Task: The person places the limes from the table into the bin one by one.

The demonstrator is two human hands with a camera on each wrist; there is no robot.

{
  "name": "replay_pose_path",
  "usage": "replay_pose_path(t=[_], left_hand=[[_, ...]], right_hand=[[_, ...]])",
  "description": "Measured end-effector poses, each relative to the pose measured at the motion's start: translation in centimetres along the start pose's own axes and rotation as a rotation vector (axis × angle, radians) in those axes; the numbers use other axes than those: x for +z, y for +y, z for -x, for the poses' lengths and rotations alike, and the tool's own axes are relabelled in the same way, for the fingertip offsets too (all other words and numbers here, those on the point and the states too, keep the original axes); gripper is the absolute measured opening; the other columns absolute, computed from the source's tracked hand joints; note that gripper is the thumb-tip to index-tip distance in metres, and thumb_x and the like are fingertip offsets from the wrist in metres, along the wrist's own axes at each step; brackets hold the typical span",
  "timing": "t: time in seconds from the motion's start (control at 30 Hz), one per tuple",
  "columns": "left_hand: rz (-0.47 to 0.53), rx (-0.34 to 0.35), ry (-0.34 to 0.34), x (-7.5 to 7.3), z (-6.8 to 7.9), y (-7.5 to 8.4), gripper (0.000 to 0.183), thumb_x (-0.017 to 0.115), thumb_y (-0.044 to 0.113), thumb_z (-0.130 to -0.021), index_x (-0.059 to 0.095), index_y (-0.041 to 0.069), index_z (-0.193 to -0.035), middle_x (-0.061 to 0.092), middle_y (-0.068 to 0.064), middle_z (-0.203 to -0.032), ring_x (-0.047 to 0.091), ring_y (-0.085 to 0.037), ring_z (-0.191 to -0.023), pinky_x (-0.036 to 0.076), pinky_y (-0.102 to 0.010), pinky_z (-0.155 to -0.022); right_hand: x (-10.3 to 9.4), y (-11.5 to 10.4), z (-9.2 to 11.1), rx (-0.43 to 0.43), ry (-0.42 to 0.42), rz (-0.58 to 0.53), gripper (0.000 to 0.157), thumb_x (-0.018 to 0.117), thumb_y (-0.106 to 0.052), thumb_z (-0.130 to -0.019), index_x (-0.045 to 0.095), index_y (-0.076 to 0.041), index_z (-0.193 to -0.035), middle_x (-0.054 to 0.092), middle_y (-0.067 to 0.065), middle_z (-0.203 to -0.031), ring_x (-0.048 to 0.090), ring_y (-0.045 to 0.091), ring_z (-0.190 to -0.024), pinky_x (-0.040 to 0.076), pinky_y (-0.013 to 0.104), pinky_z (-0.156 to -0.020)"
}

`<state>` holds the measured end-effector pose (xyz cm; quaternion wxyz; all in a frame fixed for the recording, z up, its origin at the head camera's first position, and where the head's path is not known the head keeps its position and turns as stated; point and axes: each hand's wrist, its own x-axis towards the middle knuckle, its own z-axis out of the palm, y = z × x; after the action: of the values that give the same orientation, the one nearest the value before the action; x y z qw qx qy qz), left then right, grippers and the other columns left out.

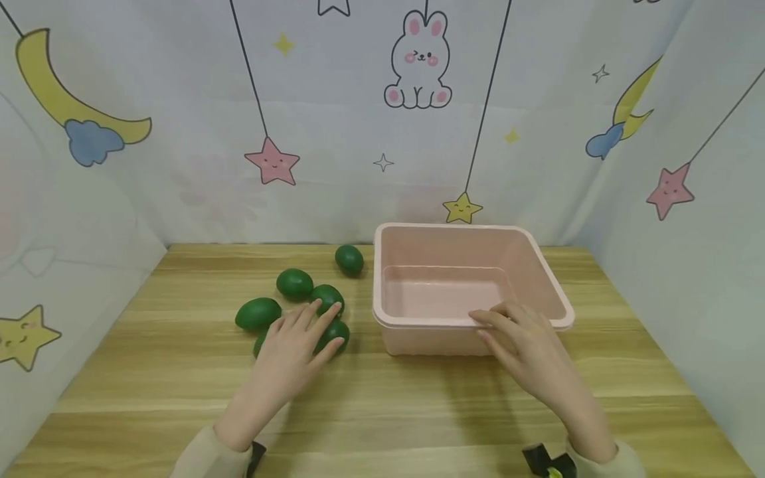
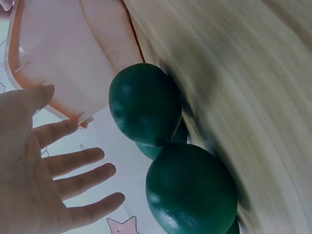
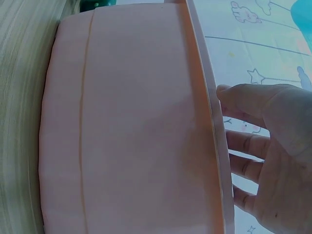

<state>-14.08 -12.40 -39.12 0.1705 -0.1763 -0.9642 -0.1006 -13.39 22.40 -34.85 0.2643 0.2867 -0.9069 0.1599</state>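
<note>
Fingers (image 2: 78, 162) look relaxed, left hand (image 1: 291, 342) and right hand (image 1: 527, 346) empty. Nudges could scatter green fruits (image 1: 258, 313) left of the bin (image 1: 424, 340).

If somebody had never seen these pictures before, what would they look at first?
Probably the big pink tub on the wooden table, with the right hand at its front edge. Next might come the shiny green fruits to the left of the tub, with the left hand over some of them. The winking bunny high on the white cloth behind could catch their eye too.
</note>
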Motion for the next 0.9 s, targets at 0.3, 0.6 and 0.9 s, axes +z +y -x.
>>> replay_pose_path(t=[0.3,0.6,0.9], left_hand=[[-0.017,0.054,-0.011,0.9,-0.2,-0.4,0.053,0.055,0.046,-0.086,0.046,0.024,-0.133,0.052,-0.013,-0.131,0.054,-0.033,-0.115,0.044,-0.052,-0.091],[-0.059,0.131,-0.018,1.7,-0.5,-0.9,0.052,0.058,0.045,-0.085,0.048,0.023,-0.132,0.054,-0.013,-0.128,0.055,-0.031,-0.113,0.045,-0.050,-0.090],[-0.074,0.175,-0.042,2.0,-0.7,-1.1,0.053,0.064,0.040,-0.081,0.051,0.021,-0.129,0.055,-0.013,-0.127,0.056,-0.032,-0.110,0.049,-0.049,-0.084]], right_hand=[[0.1,0.1,-0.1,0.012,0.002,-0.011,0.026,0.069,-0.020,-0.078,0.068,-0.020,-0.104,0.055,-0.010,-0.084,0.039,0.005,-0.072,0.031,0.024,-0.067],[0.2,0.2,-0.1,0.019,0.005,-0.021,0.025,0.069,-0.021,-0.078,0.067,-0.021,-0.103,0.055,-0.011,-0.084,0.039,0.004,-0.073,0.032,0.024,-0.067],[0.2,0.2,-0.1,0.012,0.019,-0.024,0.024,0.070,-0.019,-0.077,0.068,-0.018,-0.101,0.055,-0.009,-0.083,0.040,0.005,-0.073,0.032,0.025,-0.067]])
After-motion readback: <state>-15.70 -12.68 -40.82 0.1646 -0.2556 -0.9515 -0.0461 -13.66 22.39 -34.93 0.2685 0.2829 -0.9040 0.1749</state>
